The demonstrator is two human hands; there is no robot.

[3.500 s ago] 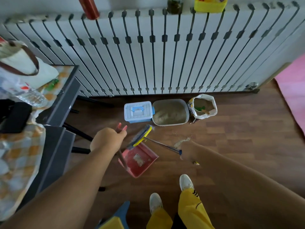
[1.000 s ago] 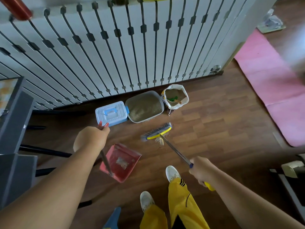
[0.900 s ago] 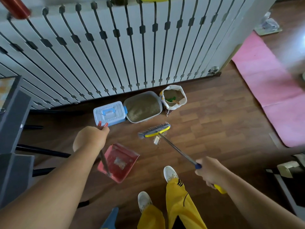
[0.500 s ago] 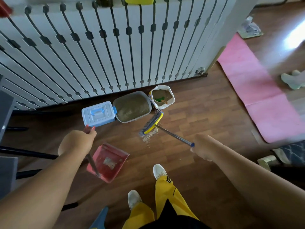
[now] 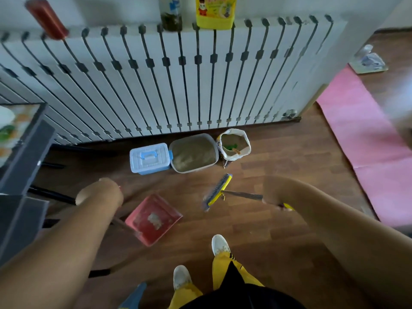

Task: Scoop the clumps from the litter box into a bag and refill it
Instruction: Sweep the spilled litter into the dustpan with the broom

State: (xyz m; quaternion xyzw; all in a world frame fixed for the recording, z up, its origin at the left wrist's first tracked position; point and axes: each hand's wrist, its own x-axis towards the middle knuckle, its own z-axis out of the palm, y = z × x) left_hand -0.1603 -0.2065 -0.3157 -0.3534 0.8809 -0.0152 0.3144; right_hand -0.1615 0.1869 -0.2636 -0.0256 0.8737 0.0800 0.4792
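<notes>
Both arms reach forward, left hand [image 5: 100, 194] and right hand [image 5: 275, 192] each curled around a handle.

My left hand [image 5: 100, 192]: blurred, fingers hidden behind the wrist. My right hand [image 5: 273, 190]: blurred, broom [image 5: 217, 191] grip obscured.

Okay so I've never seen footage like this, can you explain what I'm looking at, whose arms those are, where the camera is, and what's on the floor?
The camera is worn on a person's head, looking down, so both arms are theirs. The left hand holds the handle of a red dustpan with some swept litter in it. The right hand has a grip on a yellow broom. By the white radiator sit a blue lidded box, the filled litter box and an open litter bag. A pink mat lies to the right.
</notes>
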